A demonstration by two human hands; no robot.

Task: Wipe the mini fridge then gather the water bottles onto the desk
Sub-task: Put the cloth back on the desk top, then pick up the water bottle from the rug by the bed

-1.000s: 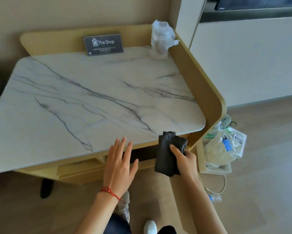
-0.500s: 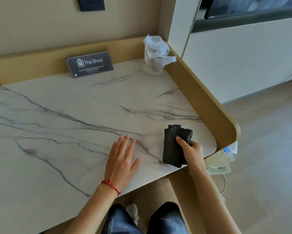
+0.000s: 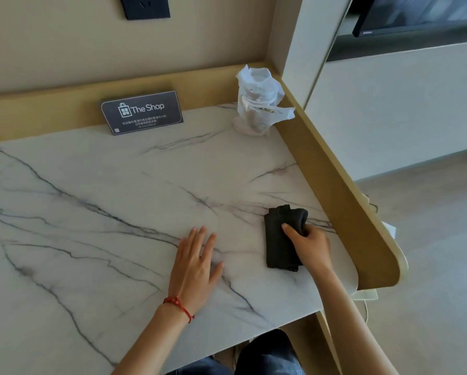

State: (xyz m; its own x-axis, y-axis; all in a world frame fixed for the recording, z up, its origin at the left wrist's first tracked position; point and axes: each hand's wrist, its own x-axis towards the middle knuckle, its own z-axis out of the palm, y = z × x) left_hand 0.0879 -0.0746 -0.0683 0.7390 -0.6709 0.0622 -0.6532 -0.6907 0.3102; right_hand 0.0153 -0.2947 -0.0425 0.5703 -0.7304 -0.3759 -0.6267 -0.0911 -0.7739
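Now dark cloth (image 3: 281, 240) under right hand (image 3: 309, 246) grip

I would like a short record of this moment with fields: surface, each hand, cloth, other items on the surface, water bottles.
surface: white marble desk top with a tan raised edge
left hand: left hand lies flat and open on the marble, red string bracelet at the wrist
right hand: right hand grips the cloth
cloth: dark folded cloth, resting on the marble near the right edge
other items: "The Shop" sign leaning at the back; cup wrapped in white plastic in the back right corner
water bottles: none visible on the desk
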